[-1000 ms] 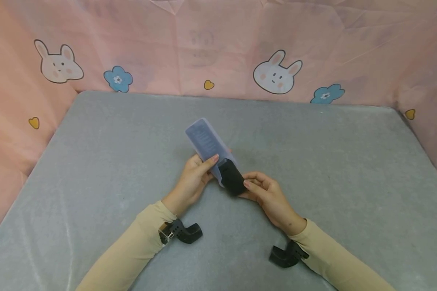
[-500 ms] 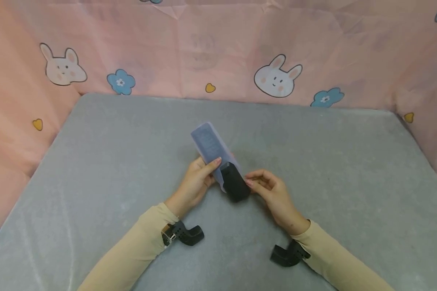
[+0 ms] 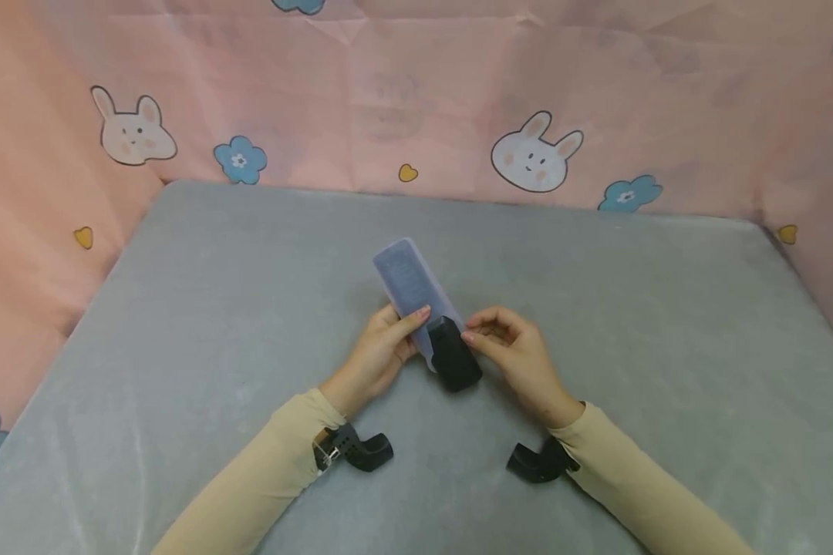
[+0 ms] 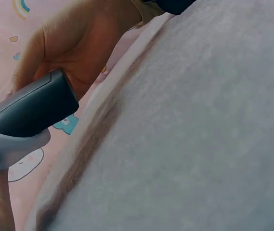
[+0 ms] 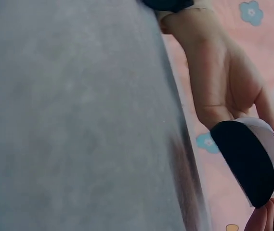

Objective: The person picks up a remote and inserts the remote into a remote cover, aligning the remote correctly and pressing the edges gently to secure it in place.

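Observation:
A black, rounded-end device (image 3: pixel 454 356) sticks out of the lower end of a long translucent bluish sleeve (image 3: pixel 404 271). Through the sleeve, faint pale rows show on a dark flat body. My left hand (image 3: pixel 378 351) grips the sleeve around its middle, thumb on top and fingers underneath. At the right edge, where sleeve meets device, my right hand (image 3: pixel 517 358) pinches the sleeve's rim between thumb and curled fingers. In the left wrist view the pale sleeve lip (image 4: pixel 28 147) runs along the device's underside. The right wrist view shows the device's dark end face (image 5: pixel 245 161).
A grey cloth-covered table (image 3: pixel 250 270) lies under both hands. Behind it and at the sides hangs a pink curtain (image 3: pixel 444 85) printed with rabbits, flowers and hearts. Each wrist wears a black camera mount (image 3: pixel 368 452).
My right fingertips have shifted up along the device's right edge towards the sleeve opening. Sleeve and device have drifted slightly right and down in view, while the left hand keeps its grip.

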Action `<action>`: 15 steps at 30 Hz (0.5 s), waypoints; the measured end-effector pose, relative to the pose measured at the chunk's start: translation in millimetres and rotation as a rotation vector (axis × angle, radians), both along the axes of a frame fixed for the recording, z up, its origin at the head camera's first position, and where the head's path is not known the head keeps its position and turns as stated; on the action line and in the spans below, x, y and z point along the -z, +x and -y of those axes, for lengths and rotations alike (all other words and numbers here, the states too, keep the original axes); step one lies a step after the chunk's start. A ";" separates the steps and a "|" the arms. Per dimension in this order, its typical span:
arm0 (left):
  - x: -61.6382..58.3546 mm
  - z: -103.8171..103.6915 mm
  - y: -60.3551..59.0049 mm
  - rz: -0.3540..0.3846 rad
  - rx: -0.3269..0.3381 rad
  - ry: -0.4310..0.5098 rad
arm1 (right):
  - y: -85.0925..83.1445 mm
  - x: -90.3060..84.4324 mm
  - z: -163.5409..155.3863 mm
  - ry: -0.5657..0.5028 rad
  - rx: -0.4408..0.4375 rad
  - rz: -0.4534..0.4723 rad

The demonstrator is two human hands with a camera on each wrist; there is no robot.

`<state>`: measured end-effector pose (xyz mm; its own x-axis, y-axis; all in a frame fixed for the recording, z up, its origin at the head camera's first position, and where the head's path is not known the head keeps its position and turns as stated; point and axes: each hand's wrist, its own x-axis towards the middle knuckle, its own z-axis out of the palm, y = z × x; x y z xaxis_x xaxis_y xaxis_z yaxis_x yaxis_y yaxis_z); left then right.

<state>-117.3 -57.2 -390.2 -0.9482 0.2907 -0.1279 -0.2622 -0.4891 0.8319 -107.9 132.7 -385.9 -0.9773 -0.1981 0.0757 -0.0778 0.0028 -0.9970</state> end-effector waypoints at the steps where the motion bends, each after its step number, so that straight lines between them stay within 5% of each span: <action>1: 0.8 -1.1 -0.1 0.000 0.008 -0.003 | -0.2 1.3 -0.8 -0.008 0.004 -0.002; 15: 1.7 -2.9 0.2 0.046 0.052 -0.021 | 2.1 6.7 -2.0 0.015 -0.007 -0.101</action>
